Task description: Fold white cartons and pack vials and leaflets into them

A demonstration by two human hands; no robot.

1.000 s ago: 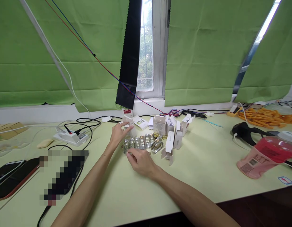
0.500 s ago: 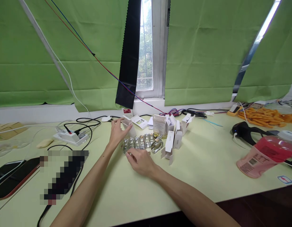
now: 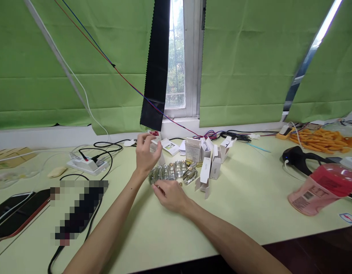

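My left hand (image 3: 145, 153) is raised a little above the pale green table (image 3: 244, 205) and pinches a small white carton (image 3: 156, 146) between thumb and fingers. My right hand (image 3: 170, 194) rests on the table with its fingertips at the near end of a row of small shiny glass bottles (image 3: 171, 172); whether it grips one I cannot tell. Just right of the bottles stand several open white cartons (image 3: 206, 160).
A white power strip (image 3: 87, 165) with black cables lies to the left, with phones (image 3: 16, 213) near the left edge. A pink jug (image 3: 321, 188) lies on its side at the right, near a black headset (image 3: 297, 159) and orange pieces (image 3: 321, 139).
My left hand closed on the small white carton and lifted it up off the table. My right hand stayed at the bottles.
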